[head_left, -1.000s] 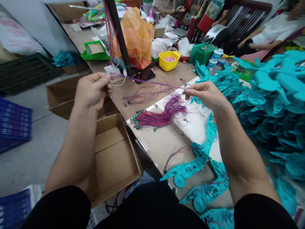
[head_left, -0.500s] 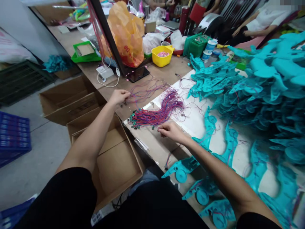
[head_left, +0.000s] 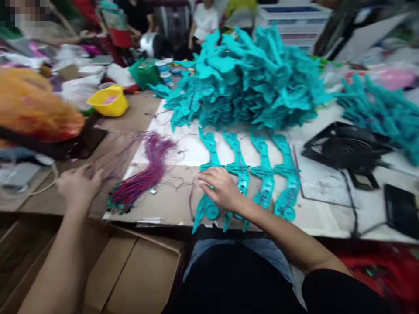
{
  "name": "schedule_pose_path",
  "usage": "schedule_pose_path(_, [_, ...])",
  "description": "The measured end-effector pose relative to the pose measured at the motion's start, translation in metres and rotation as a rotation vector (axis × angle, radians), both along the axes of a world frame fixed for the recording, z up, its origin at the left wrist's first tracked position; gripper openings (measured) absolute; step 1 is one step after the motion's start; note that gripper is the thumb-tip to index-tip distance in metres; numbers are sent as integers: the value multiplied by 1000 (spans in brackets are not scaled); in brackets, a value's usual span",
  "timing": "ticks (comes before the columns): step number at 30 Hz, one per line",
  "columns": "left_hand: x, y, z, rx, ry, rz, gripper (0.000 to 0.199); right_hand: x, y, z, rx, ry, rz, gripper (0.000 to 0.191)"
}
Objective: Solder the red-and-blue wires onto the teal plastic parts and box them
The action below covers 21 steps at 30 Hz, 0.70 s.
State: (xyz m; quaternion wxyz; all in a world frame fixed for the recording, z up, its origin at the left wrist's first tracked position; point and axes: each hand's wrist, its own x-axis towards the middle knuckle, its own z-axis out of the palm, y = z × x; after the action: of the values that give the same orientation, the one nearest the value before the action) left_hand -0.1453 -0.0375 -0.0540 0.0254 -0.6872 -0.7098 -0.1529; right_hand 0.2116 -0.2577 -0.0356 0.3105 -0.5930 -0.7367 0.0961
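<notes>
My left hand (head_left: 78,185) is blurred, its fingers apart, low over the brown tabletop beside thin loose wires (head_left: 119,150). To its right lies a bundle of red and blue wires (head_left: 144,181) with small green circuit boards (head_left: 119,203) at the near end. My right hand (head_left: 221,187) is closed in a pinch above the leftmost turquoise plastic part (head_left: 209,209). A small green circuit board (head_left: 211,187) shows at its fingers, and a thin wire curves down on the left. Three more turquoise parts (head_left: 262,170) lie in a row to the right.
A tall heap of turquoise parts (head_left: 245,83) stands behind the row. At right are a black fan (head_left: 340,146) and a dark flat device (head_left: 401,209). A yellow container (head_left: 111,101) and orange bag (head_left: 36,104) sit left; an open cardboard box (head_left: 140,270) is below. People are at the back.
The view has swung right. My right hand has moved from beside the wire bundle to the leftmost turquoise part, carrying a small green circuit board. My left hand's fingers have spread from a pinch.
</notes>
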Motion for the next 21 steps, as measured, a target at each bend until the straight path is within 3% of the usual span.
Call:
schedule_pose_path(3, [33, -44, -3, 173, -231, -206, 35, 53, -88, -3, 148, 193, -325, 17])
schedule_pose_path(5, [67, -80, -11, 136, -398, -434, 25, 89, -147, -10, 160, 401, -618, 11])
schedule_pose_path(7, [100, -114, -24, 57, -477, -600, 21, 123, -201, -18, 206, 741, -920, 17])
schedule_pose_path(9, [123, -140, -38, -21, -489, -629, 19, 154, -247, -23, 283, 907, -1085, 28])
schedule_pose_path(11, [136, -156, -52, -72, -493, -552, 18, 184, -277, -24, 365, 981, -1162, 36])
schedule_pose_path(13, [140, -164, -64, -106, -496, -459, 18, 214, -289, -23, 430, 1067, -1200, 39])
schedule_pose_path(15, [141, -166, -72, -123, -505, -395, 17, 244, -281, -19, 463, 1157, -1211, 41])
schedule_pose_path(18, [145, -158, -82, -124, -578, -402, 20, 291, -246, -10, 499, 1269, -1254, 33])
schedule_pose_path(21, [152, -138, -91, -99, -630, -451, 31, 335, -209, 1, 575, 1300, -1400, 16])
